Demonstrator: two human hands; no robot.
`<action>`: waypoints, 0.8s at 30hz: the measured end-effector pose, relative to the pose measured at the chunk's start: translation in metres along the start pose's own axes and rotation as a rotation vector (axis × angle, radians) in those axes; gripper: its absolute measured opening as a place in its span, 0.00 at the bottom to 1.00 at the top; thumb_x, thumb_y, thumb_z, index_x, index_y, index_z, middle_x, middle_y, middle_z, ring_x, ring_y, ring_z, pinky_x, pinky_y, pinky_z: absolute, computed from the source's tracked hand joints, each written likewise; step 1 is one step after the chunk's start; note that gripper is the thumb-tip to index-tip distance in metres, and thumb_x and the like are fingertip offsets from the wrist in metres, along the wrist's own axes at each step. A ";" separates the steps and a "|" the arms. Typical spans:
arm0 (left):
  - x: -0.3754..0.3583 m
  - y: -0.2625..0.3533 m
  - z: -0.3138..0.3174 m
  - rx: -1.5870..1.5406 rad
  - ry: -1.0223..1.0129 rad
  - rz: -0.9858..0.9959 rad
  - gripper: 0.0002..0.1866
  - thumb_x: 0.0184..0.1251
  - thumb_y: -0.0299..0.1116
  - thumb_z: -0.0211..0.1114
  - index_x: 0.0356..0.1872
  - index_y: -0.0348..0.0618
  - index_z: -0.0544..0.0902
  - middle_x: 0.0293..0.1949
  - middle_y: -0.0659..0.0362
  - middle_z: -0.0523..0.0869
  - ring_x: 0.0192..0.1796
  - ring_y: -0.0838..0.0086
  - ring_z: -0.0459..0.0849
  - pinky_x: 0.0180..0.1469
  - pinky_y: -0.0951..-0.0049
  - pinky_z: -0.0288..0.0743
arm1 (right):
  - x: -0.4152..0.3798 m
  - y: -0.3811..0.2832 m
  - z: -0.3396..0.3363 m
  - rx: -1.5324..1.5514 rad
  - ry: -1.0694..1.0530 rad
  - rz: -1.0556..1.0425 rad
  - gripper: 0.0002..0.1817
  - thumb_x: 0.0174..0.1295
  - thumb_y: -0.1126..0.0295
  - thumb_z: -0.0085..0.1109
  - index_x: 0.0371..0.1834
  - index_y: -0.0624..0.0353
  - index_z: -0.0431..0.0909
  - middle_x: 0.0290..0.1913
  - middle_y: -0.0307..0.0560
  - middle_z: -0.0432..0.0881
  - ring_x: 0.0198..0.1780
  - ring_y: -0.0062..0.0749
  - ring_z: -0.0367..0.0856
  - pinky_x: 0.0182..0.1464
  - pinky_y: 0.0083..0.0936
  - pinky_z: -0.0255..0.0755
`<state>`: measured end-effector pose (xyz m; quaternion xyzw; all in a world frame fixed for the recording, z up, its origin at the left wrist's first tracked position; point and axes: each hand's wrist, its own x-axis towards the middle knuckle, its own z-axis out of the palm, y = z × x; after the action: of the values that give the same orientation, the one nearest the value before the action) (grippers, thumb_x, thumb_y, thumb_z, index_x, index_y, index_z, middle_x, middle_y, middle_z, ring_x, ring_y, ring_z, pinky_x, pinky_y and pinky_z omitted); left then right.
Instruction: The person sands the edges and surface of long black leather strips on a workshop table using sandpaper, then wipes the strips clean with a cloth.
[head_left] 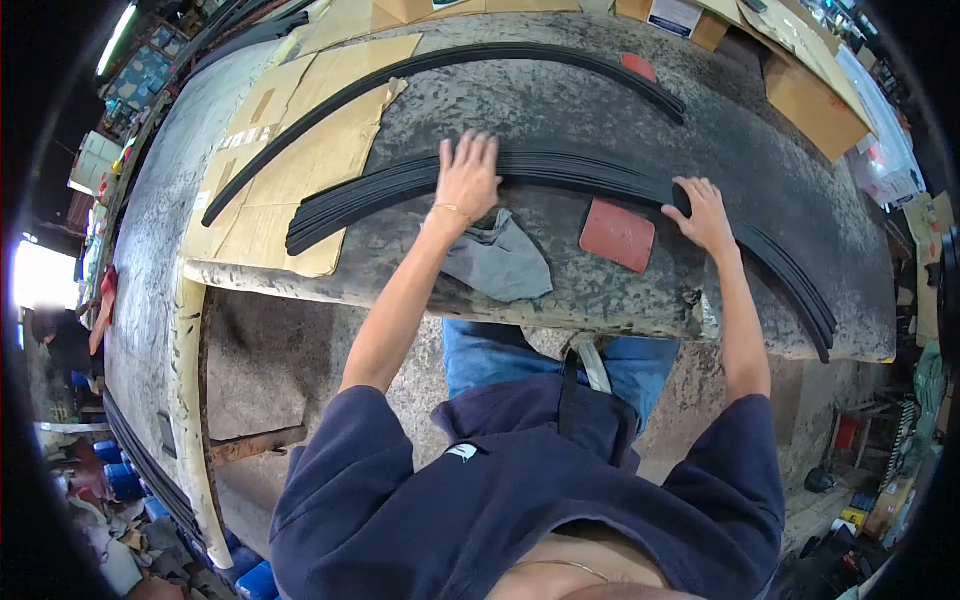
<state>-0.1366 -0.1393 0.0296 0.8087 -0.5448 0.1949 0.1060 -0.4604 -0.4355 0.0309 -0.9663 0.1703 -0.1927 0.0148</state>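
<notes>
A long bundle of thin black strips [580, 170] lies in a curve across the worktable [620, 300]. My left hand [468, 182] rests on its middle, with the fingers stretched out and slightly blurred. Farther right, my right hand [706, 215] is wrapped over the bundle, thumb on the near side and fingers on the far side. Between my hands, a reddish rectangular pad [618, 235] sits at the near side of the strips. A grey cloth [503, 262] lies crumpled below my left hand. Beyond the bundle, a second, thinner bundle of black strips [430, 64] arcs over the table.
Flattened cardboard [290, 190] covers the table's left part, under the strip ends. Another red piece [638, 67] lies at the back. Cardboard boxes [815, 100] stand at the back right. A person [65, 340] is at the far left. Blue containers [122, 480] stand low left.
</notes>
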 end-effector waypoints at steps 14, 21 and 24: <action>0.065 0.090 0.048 -0.159 -0.063 0.223 0.38 0.75 0.56 0.55 0.74 0.36 0.68 0.76 0.47 0.68 0.80 0.58 0.63 0.78 0.48 0.56 | 0.065 -0.079 0.058 -0.117 -0.017 -0.004 0.46 0.71 0.35 0.50 0.76 0.68 0.64 0.77 0.58 0.67 0.80 0.46 0.62 0.78 0.46 0.57; 0.060 0.092 0.052 -0.151 -0.080 0.218 0.38 0.74 0.57 0.56 0.75 0.37 0.67 0.77 0.48 0.67 0.80 0.58 0.63 0.79 0.49 0.54 | 0.062 -0.081 0.058 -0.128 -0.018 0.007 0.44 0.73 0.37 0.48 0.76 0.67 0.64 0.78 0.58 0.66 0.80 0.46 0.61 0.78 0.47 0.56; 0.060 0.092 0.050 -0.148 -0.102 0.205 0.39 0.74 0.57 0.56 0.75 0.38 0.67 0.77 0.48 0.68 0.80 0.58 0.62 0.80 0.50 0.53 | 0.055 -0.094 0.059 -0.112 0.054 -0.036 0.40 0.73 0.43 0.51 0.76 0.67 0.64 0.79 0.57 0.65 0.81 0.47 0.60 0.79 0.47 0.55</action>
<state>-0.1912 -0.2439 0.0071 0.7477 -0.6421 0.1225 0.1171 -0.3598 -0.3680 0.0052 -0.9629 0.1639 -0.2090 -0.0473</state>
